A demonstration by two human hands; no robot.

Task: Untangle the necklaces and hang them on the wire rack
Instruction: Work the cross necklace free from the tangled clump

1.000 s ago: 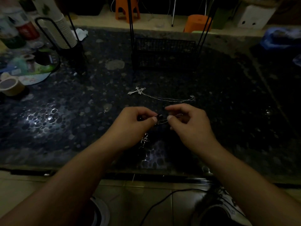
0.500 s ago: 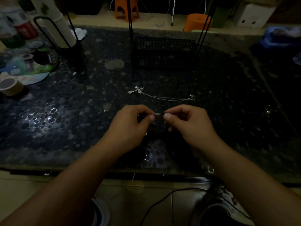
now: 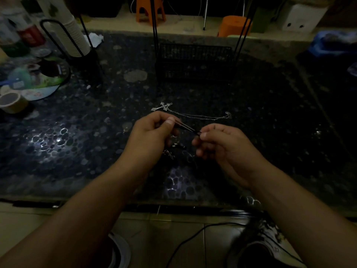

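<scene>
Silver necklace strand [image 3: 187, 127] stretches between pinching left hand [image 3: 152, 135] and right hand [image 3: 222, 145].

The room is dim — a dark pebble-patterned tabletop [image 3: 77, 151] catches pale glints of light, beige floor tiles [image 3: 164, 238] show under its near edge, and two orange plastic stools [image 3: 149, 8] stand on the pale floor beyond.
</scene>
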